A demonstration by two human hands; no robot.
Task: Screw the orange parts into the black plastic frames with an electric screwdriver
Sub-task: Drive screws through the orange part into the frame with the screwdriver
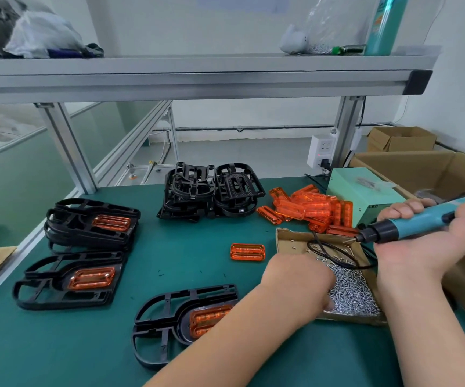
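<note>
While the right hand point(426, 238) holds its grip around the electric screwdriver point(418, 220), palm up, the left hand point(299, 280) reaches into the screw tray point(284, 236), fingers hidden. Nearest on the desk point(197, 247), a black frame point(164, 325) carries an orange part point(209, 319); loose orange parts point(312, 210) are heaped behind the tray.

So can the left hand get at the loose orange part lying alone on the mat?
Probably yes: the left hand is at the screw box, the loose orange part lies just beside it, nothing between them.
</note>
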